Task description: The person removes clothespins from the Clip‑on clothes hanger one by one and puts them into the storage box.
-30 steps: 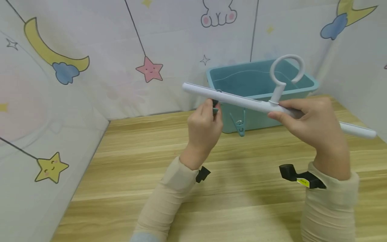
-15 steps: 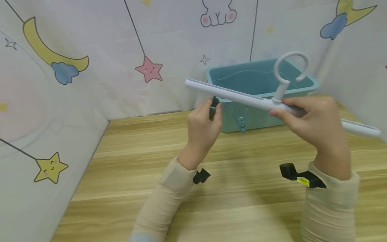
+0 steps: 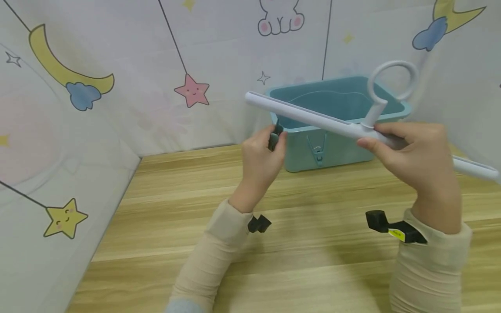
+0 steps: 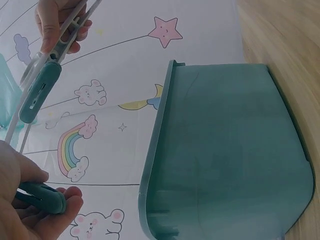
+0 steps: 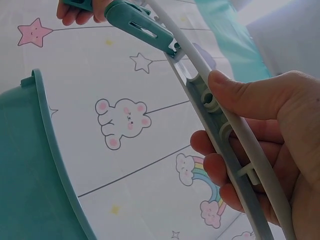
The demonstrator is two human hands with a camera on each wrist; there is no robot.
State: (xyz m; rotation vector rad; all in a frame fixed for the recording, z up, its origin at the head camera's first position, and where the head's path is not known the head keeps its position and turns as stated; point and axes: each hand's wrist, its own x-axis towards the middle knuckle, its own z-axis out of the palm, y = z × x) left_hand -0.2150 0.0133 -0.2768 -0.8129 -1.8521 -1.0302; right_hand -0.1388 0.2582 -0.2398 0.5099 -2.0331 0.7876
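Note:
My right hand (image 3: 420, 156) grips a white clothes hanger (image 3: 305, 116) near the base of its round hook, holding it tilted above the table. A teal clip (image 5: 137, 25) hangs on the hanger bar, between the two hands; in the head view it shows in front of the bin. Just below the bar's left part, my left hand (image 3: 260, 158) pinches another teal clip (image 4: 45, 197) between thumb and fingers. That clip looks apart from the bar. In the left wrist view, the right hand (image 4: 60, 22) shows behind the hanger.
A teal plastic bin (image 3: 344, 154) stands at the back right of the wooden table (image 3: 176, 208), close behind the hanger. White printed cloth (image 3: 129, 121) walls the table at the back and sides. Black cameras (image 3: 395, 226) sit on both wrists.
My right hand has moved right and slightly up with the hanger, the hanging clip shifting right too. The left hand's clip has come away from below the bar; that hand has barely moved.

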